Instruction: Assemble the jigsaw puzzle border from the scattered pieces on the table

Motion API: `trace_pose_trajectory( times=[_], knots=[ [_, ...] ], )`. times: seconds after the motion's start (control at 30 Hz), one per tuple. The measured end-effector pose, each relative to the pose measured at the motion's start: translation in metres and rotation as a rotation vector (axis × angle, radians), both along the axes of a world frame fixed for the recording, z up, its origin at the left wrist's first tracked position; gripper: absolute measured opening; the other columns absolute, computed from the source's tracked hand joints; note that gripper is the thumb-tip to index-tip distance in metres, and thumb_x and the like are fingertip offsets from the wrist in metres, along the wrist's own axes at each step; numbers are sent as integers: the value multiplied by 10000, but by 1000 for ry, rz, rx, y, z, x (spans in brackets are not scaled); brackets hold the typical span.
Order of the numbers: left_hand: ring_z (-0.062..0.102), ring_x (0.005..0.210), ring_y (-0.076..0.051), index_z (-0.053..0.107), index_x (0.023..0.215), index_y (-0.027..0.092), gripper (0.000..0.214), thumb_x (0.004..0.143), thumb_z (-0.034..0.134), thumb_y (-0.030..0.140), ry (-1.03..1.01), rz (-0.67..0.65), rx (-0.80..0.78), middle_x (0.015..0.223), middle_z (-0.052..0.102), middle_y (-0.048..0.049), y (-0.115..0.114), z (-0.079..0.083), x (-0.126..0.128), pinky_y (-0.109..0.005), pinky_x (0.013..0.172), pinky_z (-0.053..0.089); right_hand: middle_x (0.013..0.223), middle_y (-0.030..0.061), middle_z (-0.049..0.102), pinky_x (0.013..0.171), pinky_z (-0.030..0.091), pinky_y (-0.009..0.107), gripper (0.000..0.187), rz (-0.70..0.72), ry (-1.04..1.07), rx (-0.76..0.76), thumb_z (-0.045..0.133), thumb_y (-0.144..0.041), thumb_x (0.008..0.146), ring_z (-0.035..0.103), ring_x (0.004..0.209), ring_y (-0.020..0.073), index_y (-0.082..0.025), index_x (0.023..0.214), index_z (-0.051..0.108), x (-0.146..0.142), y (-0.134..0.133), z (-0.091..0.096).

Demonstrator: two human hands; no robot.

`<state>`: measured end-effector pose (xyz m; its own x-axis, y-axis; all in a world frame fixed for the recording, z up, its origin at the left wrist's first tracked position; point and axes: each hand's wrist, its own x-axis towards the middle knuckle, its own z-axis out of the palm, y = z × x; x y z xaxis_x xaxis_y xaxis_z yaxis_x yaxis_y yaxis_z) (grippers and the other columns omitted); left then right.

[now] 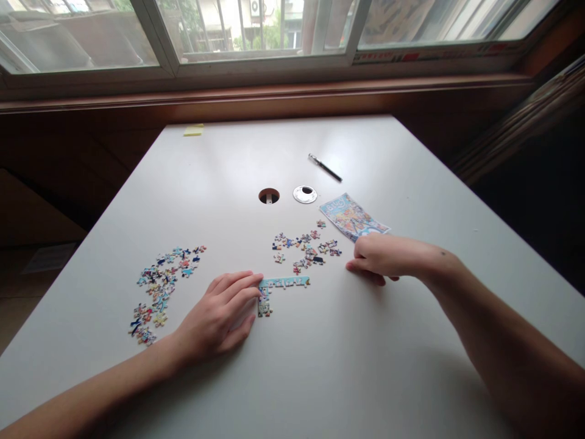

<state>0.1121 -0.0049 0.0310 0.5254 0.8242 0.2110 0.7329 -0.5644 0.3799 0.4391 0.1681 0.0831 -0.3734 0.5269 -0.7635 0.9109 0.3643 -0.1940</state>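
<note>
A joined strip of jigsaw puzzle (284, 281) lies on the table in an L shape, with a light blue upper edge. My left hand (231, 305) rests beside its left corner, fingers extended and fingertips touching that corner. To the right, my right hand (377, 259) is low over the table with its fingers curled in; what they hold, if anything, is hidden. It covers the lower edge of a colourful picture sheet (350, 214). Loose puzzle pieces (308, 251) lie between the sheet and the joined strip.
A larger scatter of puzzle pieces (162, 289) spreads over the left side of the white table (311, 378). Farther back are a round cable hole (269, 196), its metal cover (304, 194) and a black pen (325, 167). Yellow paper (193, 130) lies at the far edge, below the window.
</note>
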Motion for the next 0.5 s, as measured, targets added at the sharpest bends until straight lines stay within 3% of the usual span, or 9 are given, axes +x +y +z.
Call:
trace_pose_trajectory(
  times=[0.5],
  knots=[
    [460,1378,-273,540,1230,213,353,890,539,121,14,-15,28,1450,557,-98,0,-6,-3,-431,1119,395,564,96,646,573,439,284,522,38,13,50,447,-403,930,567,484,159,-162,491,593,-3,-2,7]
  ],
)
